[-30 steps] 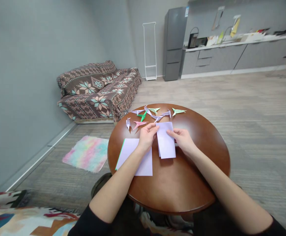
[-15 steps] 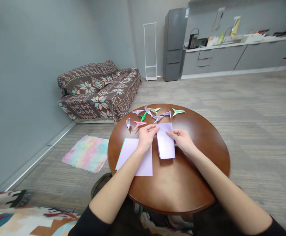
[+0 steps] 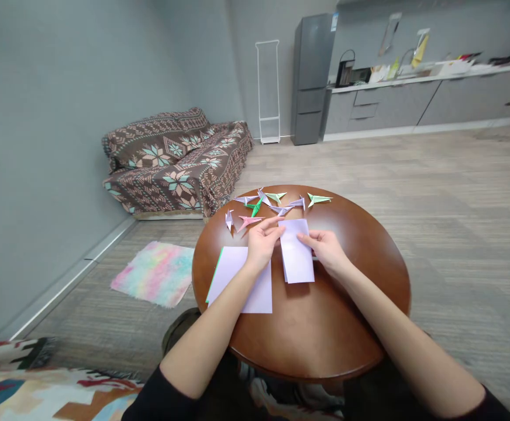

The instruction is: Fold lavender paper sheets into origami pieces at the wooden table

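Observation:
A lilac sheet of paper (image 3: 297, 257), folded into a tall narrow rectangle, is held up over the round brown table. My left hand (image 3: 264, 241) pinches its upper left edge between thumb and fingers. On the other side, my right hand (image 3: 326, 248) grips the right edge, thumb in front and fingers behind. Under my left forearm lies a stack of lilac paper (image 3: 233, 269) with a green edge showing at its left. Several folded paper cranes sit beyond my hands, among them a pink crane (image 3: 250, 221), a dark green crane (image 3: 255, 207) and a pale green crane (image 3: 319, 199).
The round table (image 3: 360, 280) stands before me. Behind it to the left is a sofa (image 3: 171, 169) under a patterned cover, with a fluffy pastel mat (image 3: 156, 273) on the floor. A grey fridge (image 3: 312, 76) and kitchen cabinets (image 3: 390, 108) line the back wall.
The folded paper's lower end has shifted slightly to the right. Some left-hand fingers have lifted and stretched out above the paper's top corner. My right hand is nearly still.

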Action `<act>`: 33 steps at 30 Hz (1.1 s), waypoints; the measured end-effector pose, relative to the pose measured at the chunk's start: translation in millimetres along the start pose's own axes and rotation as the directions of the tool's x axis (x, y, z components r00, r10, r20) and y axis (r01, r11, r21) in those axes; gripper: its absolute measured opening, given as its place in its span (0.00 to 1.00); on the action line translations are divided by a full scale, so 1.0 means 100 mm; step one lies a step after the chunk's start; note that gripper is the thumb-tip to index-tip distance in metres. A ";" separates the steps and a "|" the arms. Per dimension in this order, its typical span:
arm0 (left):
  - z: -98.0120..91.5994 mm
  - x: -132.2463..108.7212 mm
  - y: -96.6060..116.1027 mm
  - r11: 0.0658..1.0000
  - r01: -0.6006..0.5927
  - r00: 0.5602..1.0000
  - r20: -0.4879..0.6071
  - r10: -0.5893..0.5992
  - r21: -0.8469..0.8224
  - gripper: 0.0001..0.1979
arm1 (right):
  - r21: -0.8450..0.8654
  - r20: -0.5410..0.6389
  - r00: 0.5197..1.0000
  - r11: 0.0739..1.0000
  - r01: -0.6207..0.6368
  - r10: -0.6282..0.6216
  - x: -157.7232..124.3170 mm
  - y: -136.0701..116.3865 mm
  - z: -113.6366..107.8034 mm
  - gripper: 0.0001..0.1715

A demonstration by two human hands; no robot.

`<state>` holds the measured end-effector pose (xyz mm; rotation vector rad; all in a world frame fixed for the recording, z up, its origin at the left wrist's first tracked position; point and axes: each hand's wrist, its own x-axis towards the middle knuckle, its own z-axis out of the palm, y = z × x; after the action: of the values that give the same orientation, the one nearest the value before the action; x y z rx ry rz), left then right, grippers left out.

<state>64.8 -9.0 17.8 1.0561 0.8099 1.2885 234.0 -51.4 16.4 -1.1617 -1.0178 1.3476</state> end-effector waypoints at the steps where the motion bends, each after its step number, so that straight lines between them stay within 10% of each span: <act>1: 0.00 0.00 0.00 1.000 -0.001 1.000 0.000 0.001 0.002 0.24 | 0.000 0.000 1.000 1.000 -0.001 0.001 0.00 0.00 0.00 0.29; 33: 0.01 0.00 -0.01 1.000 0.025 0.999 -0.021 -0.024 0.012 0.22 | 0.004 0.011 0.999 0.999 0.046 -0.046 0.04 0.05 -0.02 0.32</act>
<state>66.0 -9.5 17.4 1.0407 0.8451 1.2774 234.7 -48.1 10.8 -1.1227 -1.0431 1.3210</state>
